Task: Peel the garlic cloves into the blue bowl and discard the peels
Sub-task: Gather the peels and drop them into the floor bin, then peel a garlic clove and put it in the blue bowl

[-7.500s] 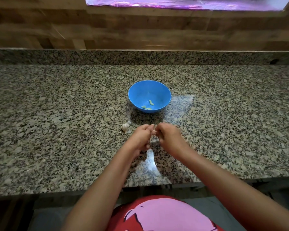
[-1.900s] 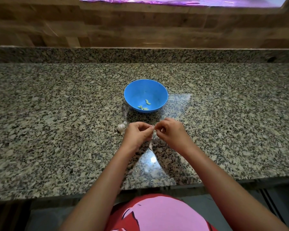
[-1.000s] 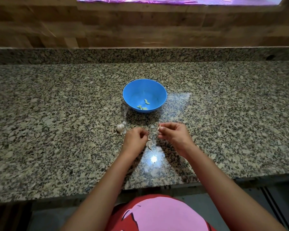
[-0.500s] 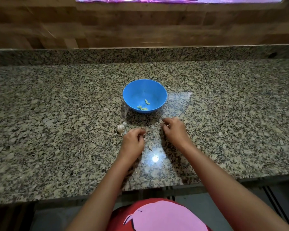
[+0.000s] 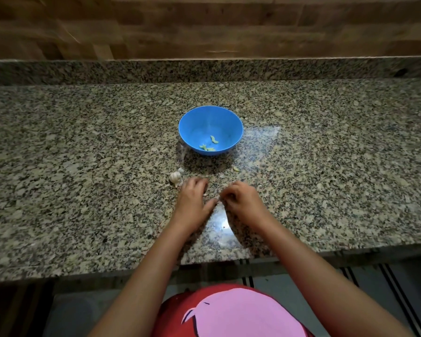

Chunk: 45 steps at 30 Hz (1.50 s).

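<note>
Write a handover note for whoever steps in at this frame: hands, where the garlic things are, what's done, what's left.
Left hand: low over the counter, just right of the garlic bulb; grip unclear.
Right hand: fingers curled; contents hidden.
Blue bowl: holds a few peeled cloves.
Pale piece: on the counter in front of the bowl; clove or peel, cannot tell.
Done: some cloves peeled.
Left: peel the rest of the bulb, discard the peels.
</note>
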Motion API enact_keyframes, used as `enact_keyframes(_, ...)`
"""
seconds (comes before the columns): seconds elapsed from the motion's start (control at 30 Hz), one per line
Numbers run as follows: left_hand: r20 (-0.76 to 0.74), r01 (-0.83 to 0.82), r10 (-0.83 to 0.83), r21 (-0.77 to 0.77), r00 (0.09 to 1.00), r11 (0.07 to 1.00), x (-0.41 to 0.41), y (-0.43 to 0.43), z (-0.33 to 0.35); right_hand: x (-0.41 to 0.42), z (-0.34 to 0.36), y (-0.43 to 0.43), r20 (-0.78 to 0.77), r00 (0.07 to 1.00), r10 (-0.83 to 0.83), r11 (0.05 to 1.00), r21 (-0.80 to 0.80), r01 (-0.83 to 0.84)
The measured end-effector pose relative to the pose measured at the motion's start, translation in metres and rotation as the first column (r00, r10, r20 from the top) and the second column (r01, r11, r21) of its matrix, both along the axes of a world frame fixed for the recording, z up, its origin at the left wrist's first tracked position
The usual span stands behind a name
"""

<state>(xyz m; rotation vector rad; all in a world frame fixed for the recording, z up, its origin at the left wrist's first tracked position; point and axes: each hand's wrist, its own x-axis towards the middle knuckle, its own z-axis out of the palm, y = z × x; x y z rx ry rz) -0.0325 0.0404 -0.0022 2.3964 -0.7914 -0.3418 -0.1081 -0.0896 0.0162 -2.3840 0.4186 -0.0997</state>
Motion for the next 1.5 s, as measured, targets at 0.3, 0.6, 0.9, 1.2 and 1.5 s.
enact_keyframes(0.3, 0.232, 0.199, -0.283, 0.327, 0.931, 0.924, 0.011, -0.039, -0.013, 0.005, 0.004, -0.025, 0.017, 0.948, -0.317, 0.920, 0.250, 0.303)
enact_keyframes(0.6, 0.325, 0.057, -0.052, -0.005, 0.944, 0.998, -0.029, 0.003, -0.015, -0.001, 0.014, -0.016, -0.024, 0.970, -0.243, 0.899, 0.370, 0.234)
enact_keyframes(0.9, -0.451, -0.599, 0.427, -0.366, 0.784, 0.712, -0.046, 0.041, 0.020, -0.002, 0.032, 0.032, -0.069, 0.988, -0.137, 0.741, 0.655, 0.148)
enact_keyframes(1.2, -0.874, -0.898, 0.305, -0.427, 0.379, -0.108, -0.107, 0.216, 0.032, 0.002, 0.024, 0.222, -0.144, 0.949, 0.280, 0.541, 0.841, -0.032)
enact_keyframes(1.5, -0.869, -0.820, 0.483, -0.351, 0.106, -0.452, -0.215, 0.449, -0.007, -0.063, -0.009, 0.472, -0.216, 0.779, 0.588, 0.475, 0.872, -0.116)
